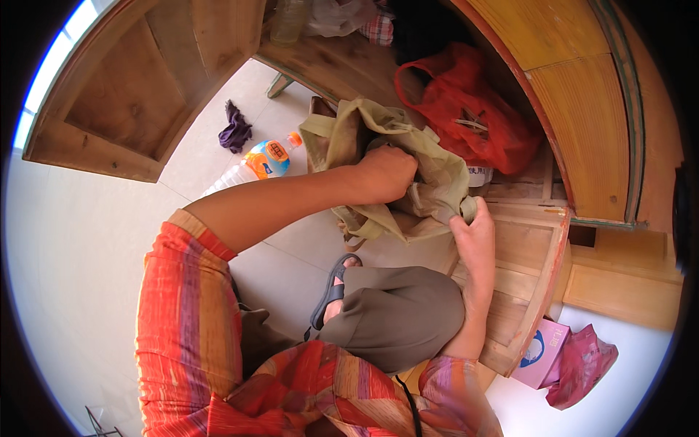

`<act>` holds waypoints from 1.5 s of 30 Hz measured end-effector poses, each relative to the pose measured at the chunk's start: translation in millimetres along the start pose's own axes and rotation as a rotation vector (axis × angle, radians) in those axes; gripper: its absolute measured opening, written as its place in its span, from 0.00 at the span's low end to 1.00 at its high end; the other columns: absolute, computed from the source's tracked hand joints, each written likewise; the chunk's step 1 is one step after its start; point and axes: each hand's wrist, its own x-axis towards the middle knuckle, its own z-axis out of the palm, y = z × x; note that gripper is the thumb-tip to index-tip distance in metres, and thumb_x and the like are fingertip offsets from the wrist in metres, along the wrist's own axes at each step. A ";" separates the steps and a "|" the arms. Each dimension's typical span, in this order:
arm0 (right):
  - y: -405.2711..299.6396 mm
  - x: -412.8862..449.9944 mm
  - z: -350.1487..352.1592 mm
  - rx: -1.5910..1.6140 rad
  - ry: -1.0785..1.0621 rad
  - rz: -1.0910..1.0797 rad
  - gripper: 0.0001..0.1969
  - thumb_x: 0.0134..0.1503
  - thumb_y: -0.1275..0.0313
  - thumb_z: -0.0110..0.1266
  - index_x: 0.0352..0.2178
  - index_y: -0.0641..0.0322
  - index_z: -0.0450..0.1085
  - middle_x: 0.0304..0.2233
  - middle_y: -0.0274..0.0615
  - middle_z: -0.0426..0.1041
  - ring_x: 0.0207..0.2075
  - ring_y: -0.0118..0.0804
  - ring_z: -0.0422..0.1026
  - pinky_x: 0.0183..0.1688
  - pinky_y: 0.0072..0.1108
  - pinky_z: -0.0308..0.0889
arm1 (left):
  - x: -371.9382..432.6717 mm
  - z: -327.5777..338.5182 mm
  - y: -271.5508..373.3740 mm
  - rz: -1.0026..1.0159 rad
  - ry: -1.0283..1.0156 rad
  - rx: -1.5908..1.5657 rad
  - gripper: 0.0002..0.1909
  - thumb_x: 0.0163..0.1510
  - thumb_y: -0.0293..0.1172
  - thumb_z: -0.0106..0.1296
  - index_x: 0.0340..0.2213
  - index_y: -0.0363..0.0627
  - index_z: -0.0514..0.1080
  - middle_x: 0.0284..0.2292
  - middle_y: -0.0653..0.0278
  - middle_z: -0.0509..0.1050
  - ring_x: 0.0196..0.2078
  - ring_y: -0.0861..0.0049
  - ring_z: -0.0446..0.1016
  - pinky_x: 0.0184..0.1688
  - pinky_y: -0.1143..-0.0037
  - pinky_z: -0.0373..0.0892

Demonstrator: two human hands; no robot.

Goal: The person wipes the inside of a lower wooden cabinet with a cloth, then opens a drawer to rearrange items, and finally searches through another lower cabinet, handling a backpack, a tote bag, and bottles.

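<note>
A khaki cloth bag [377, 120] hangs with its mouth wide at the front edge of a wooden cabinet. My left hand [389, 170] is curled and reaches down into the bag's mouth. Its fingers are hidden from view, so I cannot see whether they grip anything. On the right, my right hand [474, 225] pinches the bag's rim between thumb and fingers. Just behind the bag, a red plastic bag [480, 109] rests on the cabinet floor, with some thin pale pieces showing through an opening.
Both cabinet doors stand ajar, the left door [142, 82] and the right door [505, 284]. On the tiled floor lie a plastic bottle [267, 158] and a dark purple cloth [236, 128]. A pink box [543, 352] and a magenta plastic bag [581, 366] are at the lower right.
</note>
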 end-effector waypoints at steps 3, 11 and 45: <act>7.7 -5.4 2.0 -0.383 0.120 0.071 0.14 0.44 0.75 0.52 0.35 0.64 0.65 0.25 0.45 0.70 0.26 0.45 0.67 0.36 0.30 0.64 | 9.3 3.5 13.0 0.100 -0.054 0.210 0.08 0.40 0.24 0.50 0.25 0.36 0.75 0.28 0.48 0.75 0.35 0.59 0.75 0.37 0.66 0.70; -10.4 3.9 25.0 -0.548 -0.169 -0.464 0.10 0.45 0.78 0.55 0.32 0.65 0.67 0.27 0.48 0.70 0.28 0.49 0.71 0.33 0.32 0.66 | 46.1 53.2 4.4 0.190 0.080 0.294 0.12 0.45 0.26 0.45 0.32 0.34 0.71 0.35 0.48 0.73 0.41 0.59 0.73 0.41 0.66 0.69; -141.6 -11.3 20.2 -1.007 -0.614 -1.220 0.04 0.43 0.71 0.47 0.23 0.50 0.68 0.23 0.32 0.64 0.30 0.33 0.63 0.35 0.25 0.56 | -148.0 -102.2 41.6 -0.012 -0.114 -0.145 0.09 0.50 0.32 0.47 0.30 0.36 0.66 0.23 0.47 0.72 0.28 0.50 0.71 0.33 0.59 0.66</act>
